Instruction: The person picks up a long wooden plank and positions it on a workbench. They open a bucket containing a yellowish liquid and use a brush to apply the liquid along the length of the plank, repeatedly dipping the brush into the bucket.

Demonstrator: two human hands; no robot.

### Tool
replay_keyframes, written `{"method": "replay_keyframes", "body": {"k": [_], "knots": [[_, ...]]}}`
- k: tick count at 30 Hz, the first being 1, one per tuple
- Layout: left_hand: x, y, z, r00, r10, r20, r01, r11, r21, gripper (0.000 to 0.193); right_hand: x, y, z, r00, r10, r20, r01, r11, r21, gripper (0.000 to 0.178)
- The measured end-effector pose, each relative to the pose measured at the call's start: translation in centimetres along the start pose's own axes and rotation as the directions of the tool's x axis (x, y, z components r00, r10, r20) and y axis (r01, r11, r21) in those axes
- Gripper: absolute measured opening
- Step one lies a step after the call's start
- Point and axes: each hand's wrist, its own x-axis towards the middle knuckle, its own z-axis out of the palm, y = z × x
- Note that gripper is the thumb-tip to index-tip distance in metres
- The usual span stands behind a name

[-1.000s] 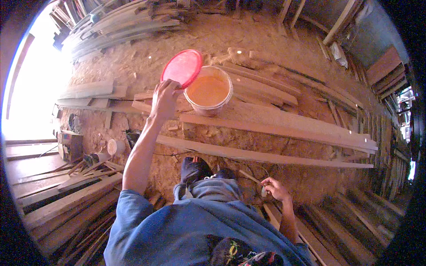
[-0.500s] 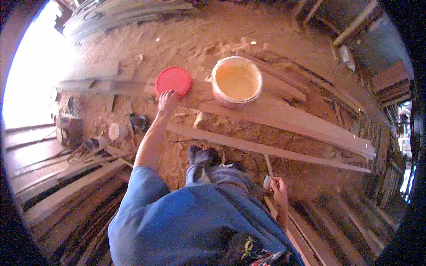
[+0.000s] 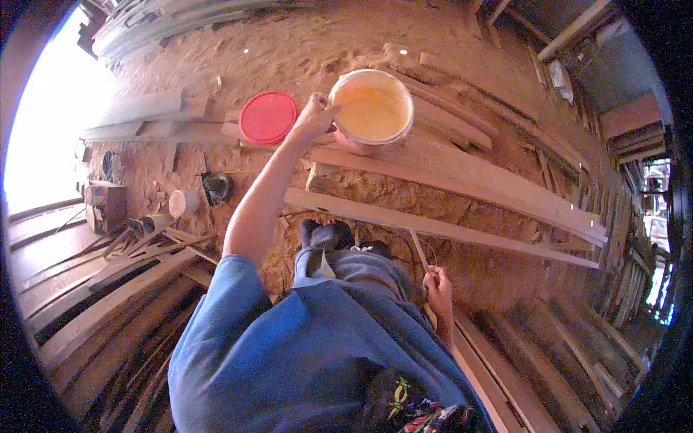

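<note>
The left hand [image 3: 317, 117] is at the rim of 1 open bucket [image 3: 368, 143], which stands on boards [image 3: 476, 180]; I cannot tell whether the fingers clamp it. 1 red lid [image 3: 267, 117] lies left of the bucket. The right hand [image 3: 439, 290] curls its fingers near 1 strip [image 3: 419, 250], their grip unclear.

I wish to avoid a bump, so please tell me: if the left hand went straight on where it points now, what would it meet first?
Most likely, the left hand would meet the left rim of the open bucket; it appears right at that edge, but this view cannot confirm contact.
</note>
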Motion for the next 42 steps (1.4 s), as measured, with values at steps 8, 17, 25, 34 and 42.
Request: {"method": "replay_keyframes", "body": {"k": [8,17,25,34,42], "knots": [[0.8,-1.2,1.4,0.988,-0.014,-0.156,-0.007,0.991,-0.131,0.036,0.1,4.7,-0.2,0.988,-0.15,-0.026,0.145,0.982,-0.124,0.029],[-9.3,8.2,-1.9,0.96,0.136,-0.245,-0.102,0.984,0.144,0.031,0.0,8.1,-3.3,0.984,-0.171,-0.053,0.168,0.984,-0.062,0.018],[-26.5,13.3,-7.6,0.874,0.178,-0.452,0.011,0.923,0.384,0.025,3.2,3.8,-5.1,0.989,-0.148,0.015,0.144,0.973,0.179,0.02],[-37.7,3.3,-9.7,0.865,-0.082,-0.495,0.341,0.82,0.459,0.02,6.7,-13.5,-0.7,0.8,-0.571,0.185,0.592,0.8,-0.093,0.024],[-43.0,-5.1,-8.9,0.808,-0.262,-0.528,0.471,0.825,0.312,0.026,0.9,-25.3,13.1,0.425,-0.528,0.735,0.904,0.287,-0.316,0.02]]}}
